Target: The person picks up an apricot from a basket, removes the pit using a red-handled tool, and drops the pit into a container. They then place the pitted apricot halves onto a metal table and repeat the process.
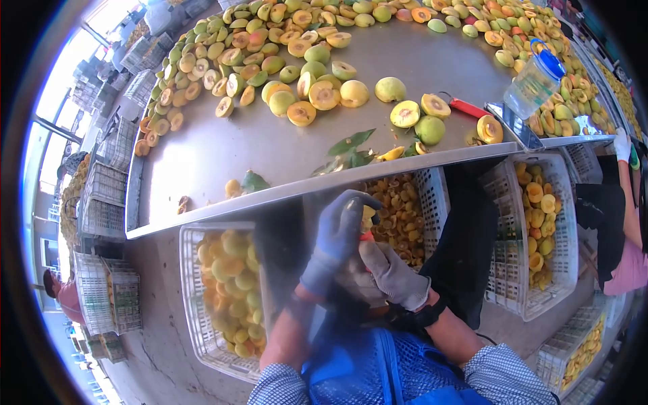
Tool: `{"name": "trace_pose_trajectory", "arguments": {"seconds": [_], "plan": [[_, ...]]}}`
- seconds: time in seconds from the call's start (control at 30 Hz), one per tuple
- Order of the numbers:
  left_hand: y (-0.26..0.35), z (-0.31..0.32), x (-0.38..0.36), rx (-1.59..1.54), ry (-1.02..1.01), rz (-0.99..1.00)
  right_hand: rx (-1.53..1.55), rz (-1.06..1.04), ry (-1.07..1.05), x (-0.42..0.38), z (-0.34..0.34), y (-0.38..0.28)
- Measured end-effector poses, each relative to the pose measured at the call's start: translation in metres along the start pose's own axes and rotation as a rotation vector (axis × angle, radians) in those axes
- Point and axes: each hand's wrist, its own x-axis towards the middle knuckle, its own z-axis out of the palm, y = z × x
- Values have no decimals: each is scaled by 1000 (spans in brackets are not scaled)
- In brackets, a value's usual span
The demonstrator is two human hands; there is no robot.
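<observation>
The left hand, in a bluish glove, is grasping a yellow fruit piece with fingers bent around it; this leaves part of the piece exposed on the side of the right hand. The right hand, in a greyish glove, is just beside and a little lower, its thumb near a small red part; whether it grips this part I cannot tell, because the fingers are hidden and the picture is blurred. Both hands are together before the body, close to the table edge, perhaps because this gives better control of a small thing.

Near the hands and below the table edge is a crate with many opened fruit pieces; it probably stands there for short reach. Farther to the left is another crate, filled with yellow and greenish fruit; to the right is a third crate, with more pieces.

On the table, cut halves lie among whole fruit; a red-handled tool rests near a few of them, apart from the hands; the clear bottle stands beyond, near the far heap, maybe for leaving the front part free.
</observation>
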Motion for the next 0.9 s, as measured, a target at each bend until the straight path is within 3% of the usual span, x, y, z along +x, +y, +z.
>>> {"name": "trace_pose_trajectory", "arguments": {"seconds": [0.03,0.1,0.13,0.2,0.3,0.4,0.57,0.63,0.67,0.73,0.8,0.83,0.87,0.9], "plan": [[0,0,1,-17,-18,16,0,0,0,-2,6,-2],[0,-5,2,-31,-35,8,-396,-127,133,-7,22,-5],[0,-6,3,-45,-55,2,-395,-129,133,-6,22,-4],[-1,-7,4,-58,-66,-36,83,-95,-92,-6,18,3],[0,-6,4,-102,-77,-88,310,-35,-171,11,-17,30],[2,-3,4,-139,-113,-142,567,69,-322,-6,12,6],[-12,1,7,-285,-220,-190,390,-60,-411,-5,5,12],[-24,7,5,-747,-168,-291,386,-61,-448,-9,-4,14],[-21,8,3,-748,-168,-292,311,-90,-396,-14,-5,13],[-8,3,0,-233,93,-273,163,-144,-303,-22,-6,9],[-11,-25,-10,-139,144,-227,14,-201,-213,-25,-7,5],[2,-42,-21,64,160,-173,13,-207,-215,-25,-8,4],[25,-54,-28,307,185,-168,64,-186,-52,-23,-9,1],[3,-97,-43,830,259,25,119,-162,114,-22,-10,-1]]}}
